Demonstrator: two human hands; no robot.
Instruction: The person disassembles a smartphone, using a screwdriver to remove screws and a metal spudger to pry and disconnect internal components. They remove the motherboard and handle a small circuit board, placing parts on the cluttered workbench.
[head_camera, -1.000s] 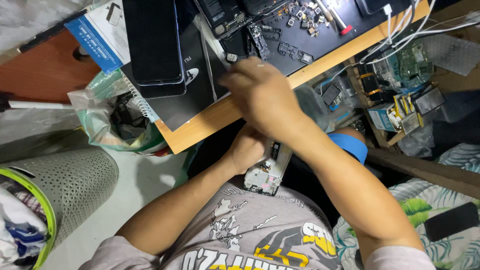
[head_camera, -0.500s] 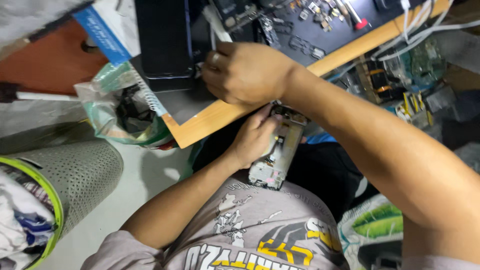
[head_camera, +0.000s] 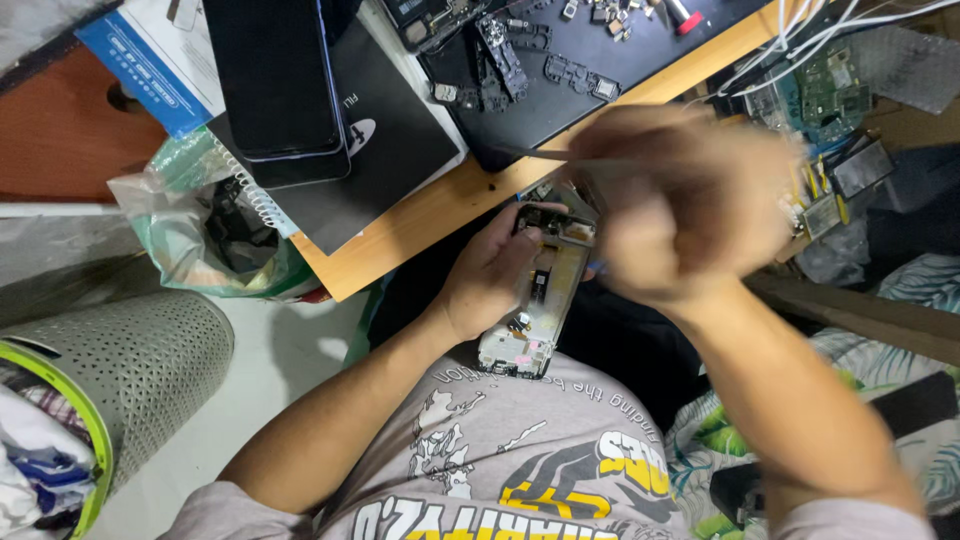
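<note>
My left hand (head_camera: 492, 268) grips an opened phone frame (head_camera: 540, 290) with its inner parts showing, held over my lap just below the wooden table edge (head_camera: 440, 205). My right hand (head_camera: 680, 215) is blurred from moving and sits above the frame's top end. It is closed on a thin dark tool (head_camera: 530, 153) that sticks out to the left over the table edge. Black dismantled phone parts (head_camera: 500, 50) lie on a dark mat on the table beyond.
A dark phone (head_camera: 272, 80) rests on a black notebook (head_camera: 380, 140) at the table's left. A clear plastic bag (head_camera: 215, 230) hangs below that corner. A grey perforated basket (head_camera: 120, 370) stands at lower left. Circuit boards and white cables (head_camera: 820, 70) crowd the right.
My right hand came back from the table toward me with the thin tool and now hovers over the frame's top. The left hand kept hold of the frame.
</note>
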